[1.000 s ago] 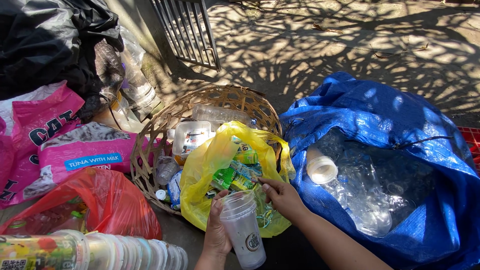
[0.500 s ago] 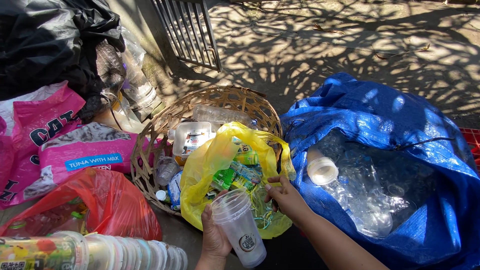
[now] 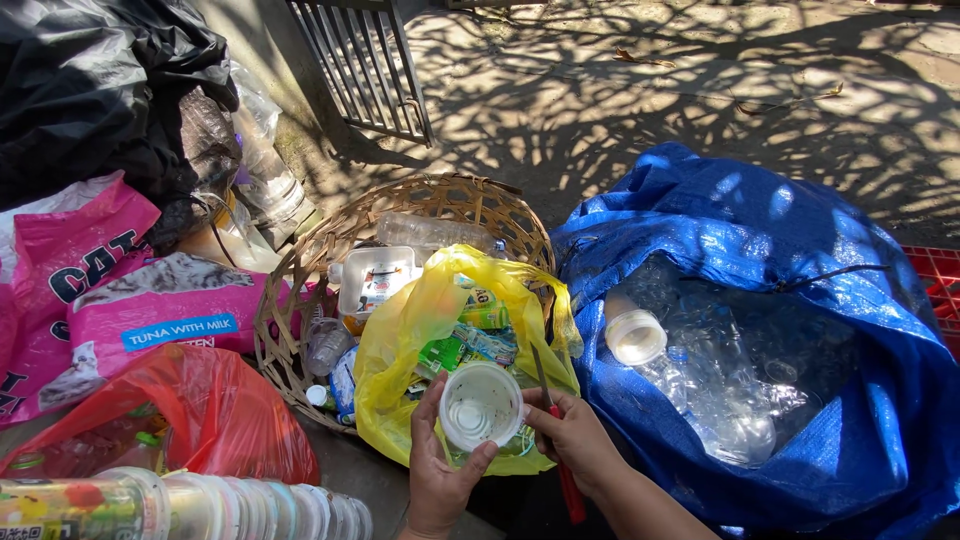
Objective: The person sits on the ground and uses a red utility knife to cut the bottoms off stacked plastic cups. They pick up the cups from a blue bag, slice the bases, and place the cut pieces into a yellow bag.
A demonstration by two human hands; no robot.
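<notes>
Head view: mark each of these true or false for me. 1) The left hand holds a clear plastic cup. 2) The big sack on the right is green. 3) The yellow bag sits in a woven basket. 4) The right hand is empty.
1) True: the left hand grips the clear plastic cup.
2) False: the sack is blue.
3) True: the yellow bag lies in the woven basket.
4) False: the right hand holds a red-handled tool.

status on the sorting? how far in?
Done: blue sack already holds many clear bottles; a cup stack lies bottom left. In hand: left hand holds a clear cup, right hand a red-handled tool. Left: yellow bag and basket hold mixed items.
</notes>
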